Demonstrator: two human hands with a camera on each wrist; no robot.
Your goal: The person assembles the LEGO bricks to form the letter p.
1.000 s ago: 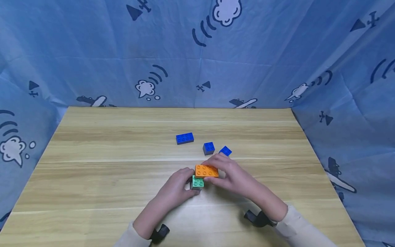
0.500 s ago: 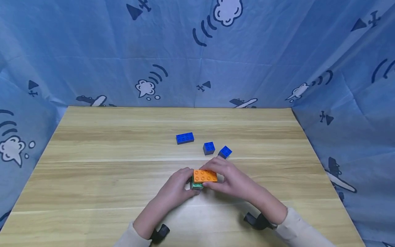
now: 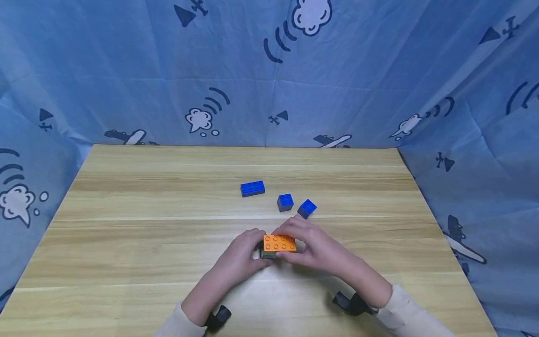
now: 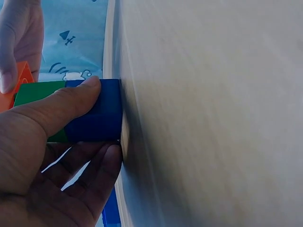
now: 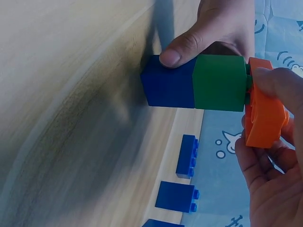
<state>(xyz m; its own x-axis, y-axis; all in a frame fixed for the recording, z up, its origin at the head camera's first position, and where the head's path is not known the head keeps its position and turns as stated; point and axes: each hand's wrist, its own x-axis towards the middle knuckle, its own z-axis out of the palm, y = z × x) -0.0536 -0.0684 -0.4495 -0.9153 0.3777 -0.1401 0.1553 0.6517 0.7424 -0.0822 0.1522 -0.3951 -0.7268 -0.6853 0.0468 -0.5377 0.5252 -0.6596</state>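
Left hand (image 3: pixel 243 256) is gripping the blue block (image 5: pixel 171 87) on the bench (image 3: pixel 147 234), green block (image 5: pixel 220 82) already riding on top; right hand (image 3: pixel 310 241) is pinching the orange brick (image 3: pixel 279 243) above, apparently not fully seated; three blue bricks (image 3: pixel 285 202) are lying loose.

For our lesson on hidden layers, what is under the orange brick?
Under one end of the orange brick sits a green block, a blue block beneath. The green block's top face is covered.
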